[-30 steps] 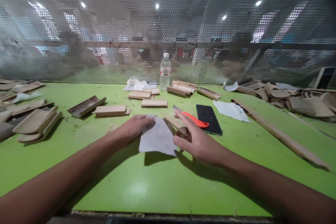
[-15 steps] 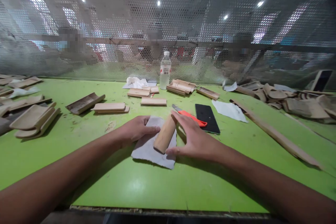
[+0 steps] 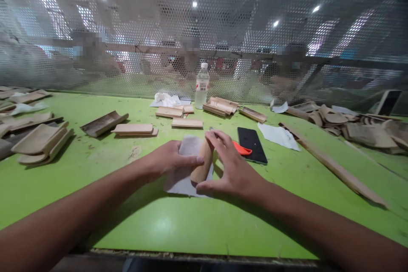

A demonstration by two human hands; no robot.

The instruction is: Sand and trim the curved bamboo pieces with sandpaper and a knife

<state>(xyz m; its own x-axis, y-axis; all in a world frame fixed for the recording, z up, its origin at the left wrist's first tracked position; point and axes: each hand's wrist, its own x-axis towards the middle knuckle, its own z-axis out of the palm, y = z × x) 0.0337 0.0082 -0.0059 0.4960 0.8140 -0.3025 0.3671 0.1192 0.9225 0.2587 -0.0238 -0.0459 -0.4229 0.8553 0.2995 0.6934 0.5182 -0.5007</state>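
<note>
A short, curved bamboo piece (image 3: 202, 165) lies slanted, rounded side up, on a pale grey sheet of sandpaper (image 3: 180, 183). My right hand (image 3: 234, 163) grips the bamboo, with the thumb at its near end and the fingertips at its far end. My left hand (image 3: 167, 159) pinches the left side of the sheet, its thumb on top and reaching to the bamboo; the other fingers are mostly hidden. Just beyond my right hand an orange-handled knife (image 3: 242, 148) is partly covered, resting against a black phone (image 3: 251, 142).
Cut bamboo pieces (image 3: 134, 129) are scattered across the green table (image 3: 165, 225), with piles at the left and right (image 3: 360, 129). A water bottle (image 3: 202, 89) stands before a perforated metal screen (image 3: 159, 21). One long bamboo strip (image 3: 334, 165) and white paper (image 3: 279, 136) lie to the right.
The bamboo piece has shifted slightly right and turned more upright in view. The sheet's near edge has moved up, and my left thumb has come further over towards the bamboo.
</note>
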